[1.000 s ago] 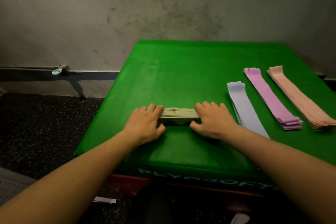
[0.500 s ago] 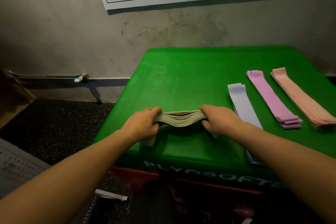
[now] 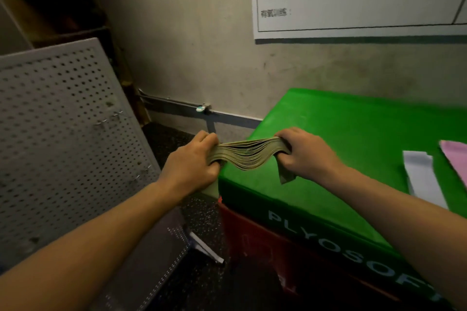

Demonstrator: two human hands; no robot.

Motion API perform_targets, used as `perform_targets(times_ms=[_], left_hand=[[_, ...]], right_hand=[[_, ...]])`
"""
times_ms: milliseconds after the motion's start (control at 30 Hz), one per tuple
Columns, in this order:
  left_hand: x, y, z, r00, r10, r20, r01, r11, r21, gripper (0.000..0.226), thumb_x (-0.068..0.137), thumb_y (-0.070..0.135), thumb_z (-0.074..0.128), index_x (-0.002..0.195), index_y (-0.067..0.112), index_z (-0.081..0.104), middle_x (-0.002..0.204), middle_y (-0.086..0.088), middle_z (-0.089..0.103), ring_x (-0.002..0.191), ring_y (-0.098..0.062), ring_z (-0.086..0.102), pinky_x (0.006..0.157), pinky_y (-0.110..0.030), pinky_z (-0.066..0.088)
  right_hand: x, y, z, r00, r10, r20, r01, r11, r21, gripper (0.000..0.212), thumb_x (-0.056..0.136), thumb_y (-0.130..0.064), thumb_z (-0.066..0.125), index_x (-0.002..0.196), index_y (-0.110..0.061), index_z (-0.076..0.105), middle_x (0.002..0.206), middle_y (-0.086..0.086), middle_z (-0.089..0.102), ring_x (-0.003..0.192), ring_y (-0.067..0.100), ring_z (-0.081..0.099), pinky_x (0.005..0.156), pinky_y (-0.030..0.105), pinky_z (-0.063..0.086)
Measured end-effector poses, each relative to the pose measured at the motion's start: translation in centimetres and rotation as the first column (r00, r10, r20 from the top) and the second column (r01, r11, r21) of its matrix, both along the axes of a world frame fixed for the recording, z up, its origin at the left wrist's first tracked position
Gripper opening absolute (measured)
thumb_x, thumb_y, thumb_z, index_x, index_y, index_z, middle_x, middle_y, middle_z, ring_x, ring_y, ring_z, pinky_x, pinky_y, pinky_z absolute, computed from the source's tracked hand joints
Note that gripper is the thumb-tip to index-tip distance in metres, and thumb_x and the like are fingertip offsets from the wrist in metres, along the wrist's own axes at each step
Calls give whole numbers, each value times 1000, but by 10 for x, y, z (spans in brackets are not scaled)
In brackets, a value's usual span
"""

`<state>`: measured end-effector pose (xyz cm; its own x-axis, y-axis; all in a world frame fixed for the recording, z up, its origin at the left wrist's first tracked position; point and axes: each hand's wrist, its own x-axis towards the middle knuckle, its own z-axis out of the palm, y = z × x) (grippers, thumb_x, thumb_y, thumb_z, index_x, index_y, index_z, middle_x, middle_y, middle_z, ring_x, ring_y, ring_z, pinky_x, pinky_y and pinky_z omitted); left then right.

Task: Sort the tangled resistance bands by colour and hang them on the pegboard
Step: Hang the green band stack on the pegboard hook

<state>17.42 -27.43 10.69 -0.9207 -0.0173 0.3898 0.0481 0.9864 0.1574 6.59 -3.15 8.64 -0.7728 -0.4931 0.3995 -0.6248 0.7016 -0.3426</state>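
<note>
While both hands carry the load, the left hand (image 3: 194, 159) and the right hand (image 3: 300, 156) each grip one end of the olive band stack (image 3: 249, 155), fingers curled around it. The stack hangs in the air over the near left corner of the green worktop (image 3: 353, 134), sagging between the grips. The bands appear light, soft and floppy; hold both ends firmly so layers do not slip apart. The pegboard (image 3: 63, 121) stands to the left.
</note>
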Motion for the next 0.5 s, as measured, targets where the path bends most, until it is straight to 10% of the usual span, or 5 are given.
perform_targets(times_ms=[167, 333, 500], left_hand=[[37, -64, 43, 977, 170, -129, -166, 985, 42, 27, 86, 28, 65, 102, 26, 44, 87, 7, 48, 65, -11, 51, 52, -26, 35], [48, -132, 69, 934, 269, -234, -259, 963, 73, 30, 84, 25, 64, 100, 26, 38, 81, 1, 46, 63, -19, 51, 55, -40, 51], [41, -184, 71, 871, 396, -290, -432, 900, -67, 35, 83, 24, 62, 106, 10, 40, 108, -8, 36, 80, -22, 40, 53, -37, 34]], right_hand=[[13, -88, 40, 988, 139, -66, -142, 989, -42, 42, 82, -28, 64, 124, -25, 60, 120, 3, 66, 107, 29, 62, 86, 36, 49], [2, -174, 75, 969, 221, -110, -228, 973, -49, 43, 85, -25, 63, 127, -22, 60, 123, 6, 63, 109, 30, 61, 90, 39, 50], [-28, -250, 98, 940, 306, -152, -320, 944, -78, 43, 86, -19, 62, 129, -21, 57, 121, 6, 61, 104, 28, 60, 88, 36, 49]])
